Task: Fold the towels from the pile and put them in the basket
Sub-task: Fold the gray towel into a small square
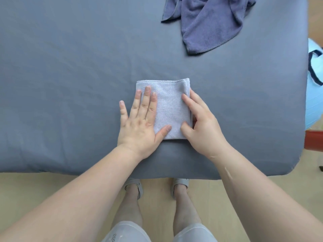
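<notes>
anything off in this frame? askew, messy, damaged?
Minor only. The folded towel, held by the left hand and right hand, has a lower layer peeking out at its far right corner, so edges are not quite flush. The dark towel lies crumpled, not yet folded. No damage visible.

The folded towel (170, 109) lies front-centre on the table (70, 67); the pile (209, 23) lies behind it, rightward. Right of the table stands possibly the basket (313, 98).

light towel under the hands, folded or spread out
Folded: the light towel is a compact rectangle with layered edges on its right. The left hand presses it flat; the right hand holds that side.
</notes>
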`<state>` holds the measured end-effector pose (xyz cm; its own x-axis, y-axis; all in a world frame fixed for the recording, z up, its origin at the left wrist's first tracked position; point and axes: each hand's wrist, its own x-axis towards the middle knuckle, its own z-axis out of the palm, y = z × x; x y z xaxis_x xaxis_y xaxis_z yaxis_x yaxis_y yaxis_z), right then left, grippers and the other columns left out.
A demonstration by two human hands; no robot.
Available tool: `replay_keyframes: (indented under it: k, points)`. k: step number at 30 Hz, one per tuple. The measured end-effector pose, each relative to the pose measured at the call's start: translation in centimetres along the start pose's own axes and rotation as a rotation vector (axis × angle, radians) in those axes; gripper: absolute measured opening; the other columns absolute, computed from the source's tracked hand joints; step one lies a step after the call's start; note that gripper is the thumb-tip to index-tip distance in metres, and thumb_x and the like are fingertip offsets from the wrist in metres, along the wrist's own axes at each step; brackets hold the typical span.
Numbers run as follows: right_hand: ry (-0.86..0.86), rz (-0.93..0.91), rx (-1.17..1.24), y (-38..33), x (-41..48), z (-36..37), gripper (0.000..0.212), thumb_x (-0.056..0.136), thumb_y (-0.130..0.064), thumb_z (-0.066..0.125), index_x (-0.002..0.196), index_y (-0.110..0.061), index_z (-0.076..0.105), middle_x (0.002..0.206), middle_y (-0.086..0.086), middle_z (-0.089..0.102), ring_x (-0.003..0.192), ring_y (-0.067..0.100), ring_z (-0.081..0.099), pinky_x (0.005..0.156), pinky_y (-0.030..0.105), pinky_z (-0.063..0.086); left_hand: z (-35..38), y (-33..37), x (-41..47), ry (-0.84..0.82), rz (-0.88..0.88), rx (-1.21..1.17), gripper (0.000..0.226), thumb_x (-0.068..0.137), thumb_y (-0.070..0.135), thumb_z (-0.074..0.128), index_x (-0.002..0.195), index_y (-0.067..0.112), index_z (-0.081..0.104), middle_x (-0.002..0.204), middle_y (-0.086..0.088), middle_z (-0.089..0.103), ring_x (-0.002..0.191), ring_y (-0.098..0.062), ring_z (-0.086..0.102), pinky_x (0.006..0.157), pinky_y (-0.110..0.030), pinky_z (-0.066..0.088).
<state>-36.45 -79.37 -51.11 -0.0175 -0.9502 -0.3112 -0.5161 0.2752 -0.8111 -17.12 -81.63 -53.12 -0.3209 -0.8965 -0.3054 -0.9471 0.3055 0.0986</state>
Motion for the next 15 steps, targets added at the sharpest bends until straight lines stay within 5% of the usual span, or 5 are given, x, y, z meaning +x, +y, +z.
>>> replay_keyframes:
  k: [4,7,9,15]
  points:
    - [0.035,-0.035,-0.096,0.6,-0.3,0.7,0.073,0.086,-0.003,0.061,0.154,-0.019,0.039,0.165,-0.010,0.021,0.148,-0.001,0.024,0.110,0.024,0.038,0.2,-0.1,-0.1,-0.051,-0.038,0.018,0.097,0.086,0.079,0.003,0.155,0.014,-0.021,0.161,-0.003,-0.032,0.148,-0.020,-0.028,0.118,-0.059,-0.012]
    - [0.198,0.018,-0.286,-0.1,-0.3,1.8,0.064,0.087,-0.008,0.055,0.150,-0.013,0.044,0.161,0.006,0.029,0.139,0.024,0.039,0.105,0.046,0.044,0.2,0.0,0.2,-0.061,-0.058,0.016,0.098,0.086,0.078,0.002,0.155,0.012,-0.020,0.160,-0.006,-0.033,0.148,-0.022,-0.030,0.118,-0.059,-0.013]
    - [0.287,-0.029,-0.558,-1.1,-0.5,2.6,0.063,0.084,-0.017,0.050,0.147,-0.008,0.047,0.162,0.015,0.029,0.140,0.036,0.037,0.108,0.053,0.036,0.2,0.2,0.4,-0.065,-0.072,0.006,0.098,0.086,0.077,0.001,0.154,0.011,-0.020,0.160,-0.007,-0.034,0.147,-0.022,-0.030,0.119,-0.059,-0.012]
    - [-0.105,-0.246,-0.979,-0.8,1.7,2.2,0.069,0.102,-0.052,0.022,0.161,-0.016,0.015,0.170,-0.001,0.000,0.156,0.023,-0.004,0.123,0.059,-0.004,0.4,0.3,0.5,-0.038,-0.092,-0.048,0.090,0.088,0.072,0.002,0.153,0.013,-0.021,0.161,-0.006,-0.031,0.148,-0.022,-0.028,0.119,-0.059,-0.012]
